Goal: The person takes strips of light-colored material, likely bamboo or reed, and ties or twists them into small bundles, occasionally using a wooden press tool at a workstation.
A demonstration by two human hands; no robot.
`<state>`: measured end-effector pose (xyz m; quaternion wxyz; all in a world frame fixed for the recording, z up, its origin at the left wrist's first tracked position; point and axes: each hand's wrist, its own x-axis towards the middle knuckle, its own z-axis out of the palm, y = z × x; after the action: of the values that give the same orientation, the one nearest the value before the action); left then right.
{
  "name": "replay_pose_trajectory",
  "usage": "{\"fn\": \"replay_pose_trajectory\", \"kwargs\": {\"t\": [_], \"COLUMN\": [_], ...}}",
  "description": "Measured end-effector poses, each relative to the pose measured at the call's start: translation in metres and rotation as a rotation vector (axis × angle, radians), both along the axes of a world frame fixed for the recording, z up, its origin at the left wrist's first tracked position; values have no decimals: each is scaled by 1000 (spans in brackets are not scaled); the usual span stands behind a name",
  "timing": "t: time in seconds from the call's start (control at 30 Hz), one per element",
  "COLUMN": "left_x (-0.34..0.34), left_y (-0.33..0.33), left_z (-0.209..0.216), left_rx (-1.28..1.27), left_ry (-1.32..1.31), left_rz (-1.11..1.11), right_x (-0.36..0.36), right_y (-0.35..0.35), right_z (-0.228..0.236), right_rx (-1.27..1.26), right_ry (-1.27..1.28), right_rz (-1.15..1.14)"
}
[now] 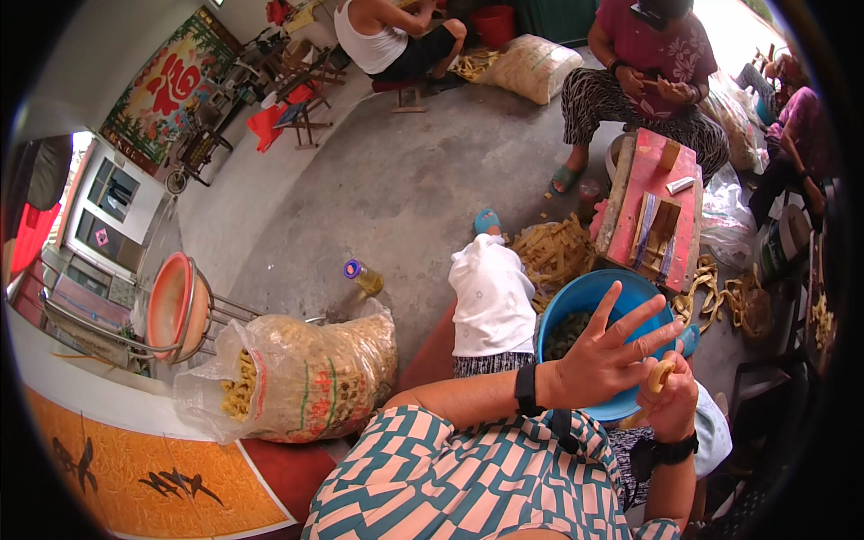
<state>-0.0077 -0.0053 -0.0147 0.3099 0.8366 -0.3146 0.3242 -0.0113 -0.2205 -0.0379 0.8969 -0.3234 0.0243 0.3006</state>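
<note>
Tan, the curled piece (661, 375) sat pinched in the right hand (677, 402); whether the left hand (589, 362), outer fingers splayed, gripped too, I couldn't tell. The blue tub (621, 282) stood near, presumably for easy reach.

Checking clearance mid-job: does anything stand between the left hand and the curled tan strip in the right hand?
Nothing visible does. The left hand is close beside the curled tan strip in the right hand; contact is unclear.

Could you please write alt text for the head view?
A person's right hand holds a pale yellow ring beside the open left hand, near a blue tub. A co-worker sits behind a red bench; a translucent sack lies at left.
</note>
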Motion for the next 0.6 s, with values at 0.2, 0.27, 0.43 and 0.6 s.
{"fn": "replay_pose_trajectory", "kwargs": {"t": [0.2,0.27,0.43,0.6], "left_x": [13,20,28,17], "left_y": [3,-2,7,-17], "left_z": [-10,4,-23,-18], "left_rx": [145,96,31,319], "left_ry": [-109,25,193,86], "left_rz": [-54,-50,-120,-184], "right_x": [7,12,30,15], "right_y": [-1,-4,-9,-12], "right_z": [6,2,-25,-16], "right_rx": [-183,-259,-356,-386], "right_ry": [-32,-21,-65,-80], "right_rz": [37,10,-36,-102]}}
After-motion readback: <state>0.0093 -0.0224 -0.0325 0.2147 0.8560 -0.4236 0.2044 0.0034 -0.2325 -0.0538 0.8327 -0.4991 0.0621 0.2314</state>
